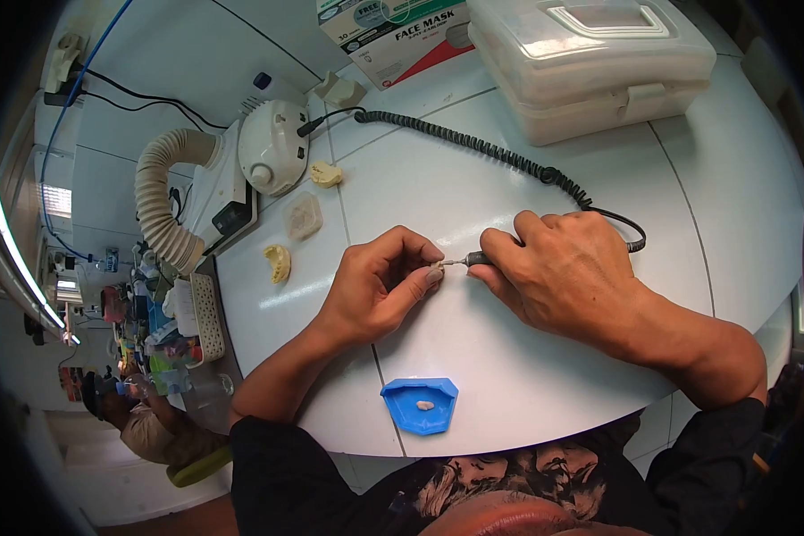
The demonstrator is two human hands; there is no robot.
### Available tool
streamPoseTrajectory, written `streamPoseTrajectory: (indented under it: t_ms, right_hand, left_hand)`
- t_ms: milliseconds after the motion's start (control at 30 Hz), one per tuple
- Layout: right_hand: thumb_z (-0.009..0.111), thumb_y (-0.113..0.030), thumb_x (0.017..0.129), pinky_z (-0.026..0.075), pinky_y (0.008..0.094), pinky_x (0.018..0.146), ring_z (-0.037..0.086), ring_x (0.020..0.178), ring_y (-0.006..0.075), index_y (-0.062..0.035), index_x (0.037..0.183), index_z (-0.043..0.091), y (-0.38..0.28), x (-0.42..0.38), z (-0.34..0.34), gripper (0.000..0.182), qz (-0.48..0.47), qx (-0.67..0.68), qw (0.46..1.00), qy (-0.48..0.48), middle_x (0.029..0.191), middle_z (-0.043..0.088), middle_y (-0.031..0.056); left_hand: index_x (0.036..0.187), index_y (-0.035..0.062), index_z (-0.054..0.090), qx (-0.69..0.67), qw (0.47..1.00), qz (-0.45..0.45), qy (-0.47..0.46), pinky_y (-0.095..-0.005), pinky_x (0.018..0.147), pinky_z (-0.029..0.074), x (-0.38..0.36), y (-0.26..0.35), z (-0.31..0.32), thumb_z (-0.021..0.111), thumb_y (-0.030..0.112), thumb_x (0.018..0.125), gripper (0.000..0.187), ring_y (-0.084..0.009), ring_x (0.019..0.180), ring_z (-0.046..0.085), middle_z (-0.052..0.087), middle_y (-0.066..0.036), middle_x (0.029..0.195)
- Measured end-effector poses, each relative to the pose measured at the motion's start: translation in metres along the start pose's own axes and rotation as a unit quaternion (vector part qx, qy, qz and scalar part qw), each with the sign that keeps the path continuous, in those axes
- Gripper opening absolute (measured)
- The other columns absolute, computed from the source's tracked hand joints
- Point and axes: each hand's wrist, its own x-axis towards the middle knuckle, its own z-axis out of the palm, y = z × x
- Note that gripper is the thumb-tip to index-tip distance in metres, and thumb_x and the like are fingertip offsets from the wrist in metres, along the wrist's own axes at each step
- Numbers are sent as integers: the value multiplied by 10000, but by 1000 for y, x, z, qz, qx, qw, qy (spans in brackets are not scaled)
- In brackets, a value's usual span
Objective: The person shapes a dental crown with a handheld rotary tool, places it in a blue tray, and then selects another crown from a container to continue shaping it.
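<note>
My left hand (373, 284) pinches a small pale piece (439, 264) between thumb and fingertips; its exact shape is mostly hidden. My right hand (565, 272) grips a dark rotary handpiece (479, 258), whose thin metal bit (454, 262) points left and meets or nearly meets the piece. From behind that hand, a black coiled cord (473, 137) runs back to a white control unit (275, 147). Nearer the table's front edge, a blue faceted tray (395, 420) holds one small whitish piece (425, 406).
Yellowish dental casts (278, 263) and a small translucent box (304, 216) lie left of my hands. A ribbed hose (152, 179) curves at the left. A face mask box (402, 40) and a plastic case (590, 80) stand at the back. Another person (147, 429) sits far left.
</note>
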Motion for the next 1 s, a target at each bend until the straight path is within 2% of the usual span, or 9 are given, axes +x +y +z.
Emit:
streamPoseTrajectory:
  t_ms: [67,267,367,1000]
  right_hand:
    - [720,-434,1076,543,399,515,706,574,273,-92,940,696,-1,0,0,368,11,-9,1000,-15,743,681,115]
    - [722,-433,1075,550,397,523,711,584,268,-94,930,691,-2,0,1,370,2,-17,1000,-8,742,682,111]
    - [681,-418,1103,574,408,520,734,586,285,-42,907,704,-1,1,0,425,-7,2,1000,-3,729,706,140]
    - [689,-415,1099,574,393,514,732,581,268,-45,918,710,-2,0,2,412,-15,-6,1000,3,719,701,131]
  left_hand:
    - [1191,-53,659,-2,1000,1,1,-260,828,571,1,0,0,689,-17,1072,127,-99,910,703,739,-61,1005]
    - [1174,-61,662,8,1000,-4,-4,-256,816,567,2,0,0,687,-24,1066,117,-95,900,696,738,-61,1003]
    - [1163,-63,663,8,1000,-2,-5,-256,812,566,3,1,0,684,-28,1063,107,-94,893,694,737,-60,995]
    - [1152,-61,657,23,1000,7,-3,-250,791,561,3,2,0,685,-25,1061,102,-92,871,688,729,-55,972]
